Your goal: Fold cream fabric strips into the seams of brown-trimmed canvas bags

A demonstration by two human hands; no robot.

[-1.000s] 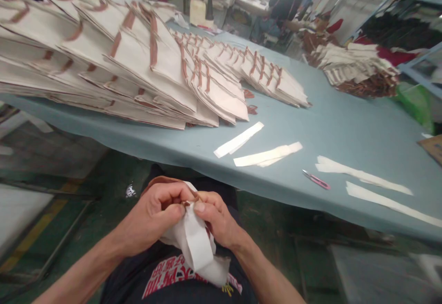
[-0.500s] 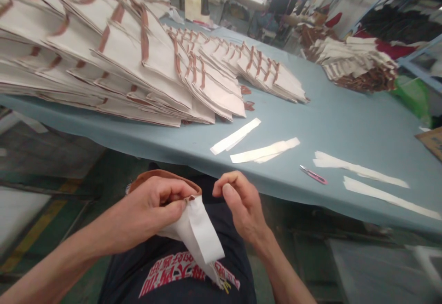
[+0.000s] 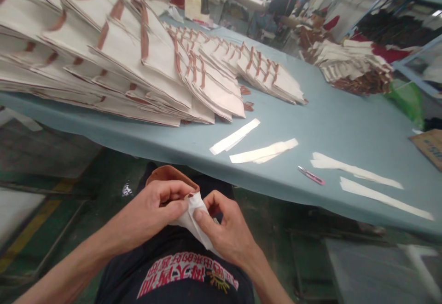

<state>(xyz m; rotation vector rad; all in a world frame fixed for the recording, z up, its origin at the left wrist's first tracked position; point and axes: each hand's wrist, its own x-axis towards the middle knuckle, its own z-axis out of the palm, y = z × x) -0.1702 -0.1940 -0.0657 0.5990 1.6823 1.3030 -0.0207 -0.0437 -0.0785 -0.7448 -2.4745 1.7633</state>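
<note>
Over my lap, my left hand (image 3: 169, 203) pinches a white fabric piece (image 3: 195, 223) near its upper corner. A brown strap (image 3: 172, 174) curves up behind those fingers and meets the white fabric at that corner. My right hand (image 3: 224, 226) is closed on the fabric's other side, thumb in front and fingers behind. The fabric's lower end is partly covered by the right hand. A dark apron with red and white lettering (image 3: 188, 272) lies beneath both hands.
A blue-covered table (image 3: 276, 182) spans the view, bearing stacked cream bags with brown trim (image 3: 165, 78), white strips (image 3: 264, 151) and pink thread snips (image 3: 311, 175). A fabric heap (image 3: 355, 65) and a cardboard box (image 3: 430, 147) sit right. A person (image 3: 281, 5) sits beyond.
My right hand has moved left and down and closed on the white fabric, which hung loose before. My left hand keeps its pinch in nearly the same place.
</note>
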